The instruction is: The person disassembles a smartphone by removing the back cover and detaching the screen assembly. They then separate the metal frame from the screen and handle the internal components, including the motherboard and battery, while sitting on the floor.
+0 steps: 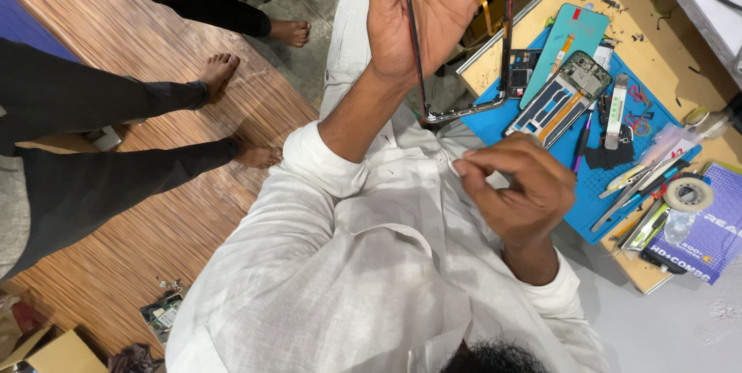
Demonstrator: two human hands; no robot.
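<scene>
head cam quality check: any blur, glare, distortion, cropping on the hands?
Head view: lighting even and soft, shadows faint; no strong glare. The left hand and its phone frame are cropped by the top edge. The right hand is sharp. Wide-angle bending shows at the corners; the blue mat and tape roll stay legible.

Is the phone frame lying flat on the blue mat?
No, the left hand holds the phone frame up in the air, clear of the blue mat on the table.
</scene>
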